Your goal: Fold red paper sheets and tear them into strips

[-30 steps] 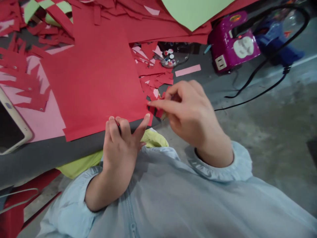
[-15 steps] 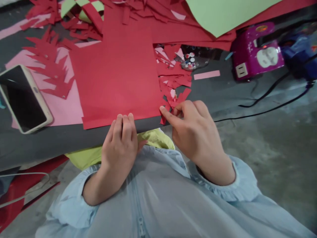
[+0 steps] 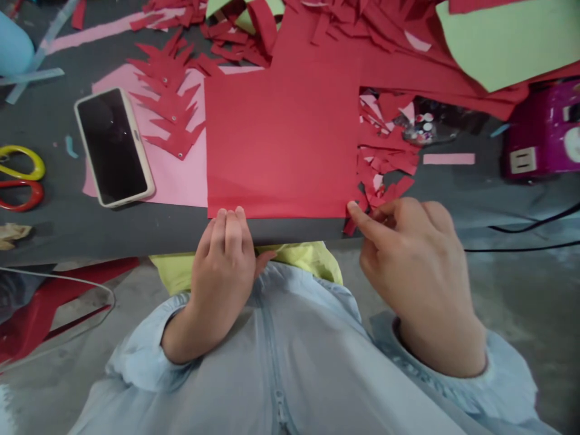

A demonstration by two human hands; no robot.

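A large red paper sheet (image 3: 281, 133) lies flat on the dark table (image 3: 113, 229), its near edge along the table's front. My left hand (image 3: 224, 266) rests at that edge with fingers pressed together, fingertips on the sheet's near border, thumb sticking out to the right. My right hand (image 3: 417, 266) is curled, its index finger stretched to the sheet's near right corner and pinching there beside small red scraps (image 3: 385, 166).
On the left lie a phone (image 3: 113, 145), face up on pink paper (image 3: 181, 175), and scissors (image 3: 20, 175) with yellow and red handles. Jagged red cutouts (image 3: 167, 115) sit behind it. A green sheet (image 3: 507, 48), a purple device (image 3: 544, 130), a pink strip (image 3: 448, 159) and a black cable (image 3: 521, 244) are at the right.
The view has swung left, bringing the phone and scissors into sight. My right hand came down from above the scraps to the sheet's corner. My left hand's thumb drew in from the sheet.
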